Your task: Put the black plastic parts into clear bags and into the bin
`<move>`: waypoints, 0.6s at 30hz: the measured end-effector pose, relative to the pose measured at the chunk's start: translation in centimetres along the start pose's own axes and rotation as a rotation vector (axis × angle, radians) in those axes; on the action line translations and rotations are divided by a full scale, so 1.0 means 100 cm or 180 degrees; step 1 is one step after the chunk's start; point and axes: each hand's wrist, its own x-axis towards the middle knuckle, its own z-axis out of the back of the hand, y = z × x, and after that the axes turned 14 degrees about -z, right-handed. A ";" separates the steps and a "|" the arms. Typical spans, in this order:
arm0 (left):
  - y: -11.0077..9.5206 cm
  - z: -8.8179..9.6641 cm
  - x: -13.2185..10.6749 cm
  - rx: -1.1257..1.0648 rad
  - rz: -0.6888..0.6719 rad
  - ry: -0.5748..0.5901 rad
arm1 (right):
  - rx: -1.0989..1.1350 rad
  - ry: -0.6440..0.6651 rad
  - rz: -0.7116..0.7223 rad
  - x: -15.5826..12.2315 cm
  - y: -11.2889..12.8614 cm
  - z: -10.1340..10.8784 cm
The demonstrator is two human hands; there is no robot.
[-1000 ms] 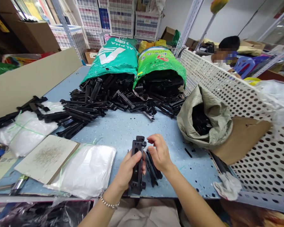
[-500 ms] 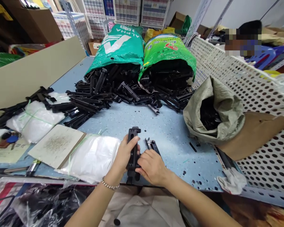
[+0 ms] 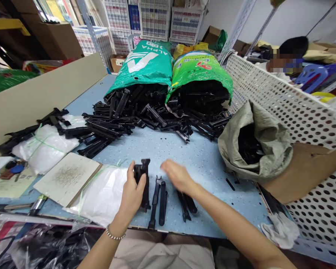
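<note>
My left hand (image 3: pixel 131 194) is closed round a black plastic bracket (image 3: pixel 144 183) that stands on the blue table (image 3: pixel 207 157) near its front edge. Just right of it lie two long black strips (image 3: pixel 159 198) side by side, and further right another pair of black pieces (image 3: pixel 187 204). My right hand (image 3: pixel 177 175) hovers over the table between these, smeared by motion, its fingers stretched forward with nothing visible in them.
A big heap of black plastic parts (image 3: pixel 123 119) spills from a teal sack (image 3: pixel 145 63) and a green sack (image 3: pixel 200 69). A grey sack (image 3: pixel 266 149) of parts sits right, against a perforated white panel (image 3: pixel 291 112). White bags (image 3: pixel 103 194) and a board (image 3: pixel 67 177) lie left. A person sits beyond the panel.
My right hand has left the bracket and moved up and forward. Two long strips now lie right of the bracket, which my left hand has shifted left.
</note>
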 end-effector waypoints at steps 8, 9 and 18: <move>0.040 -0.048 -0.030 0.0110 -0.0242 0.0371 | -0.0196 -0.1455 -0.2304 0.099 -0.091 0.056; 0.039 -0.050 -0.030 0.0109 -0.0307 0.0354 | -0.0164 -0.1414 -0.2340 0.096 -0.096 0.055; 0.020 -0.048 -0.015 0.0191 -0.0607 0.0261 | 0.0411 -0.1432 -0.2340 0.092 -0.097 0.049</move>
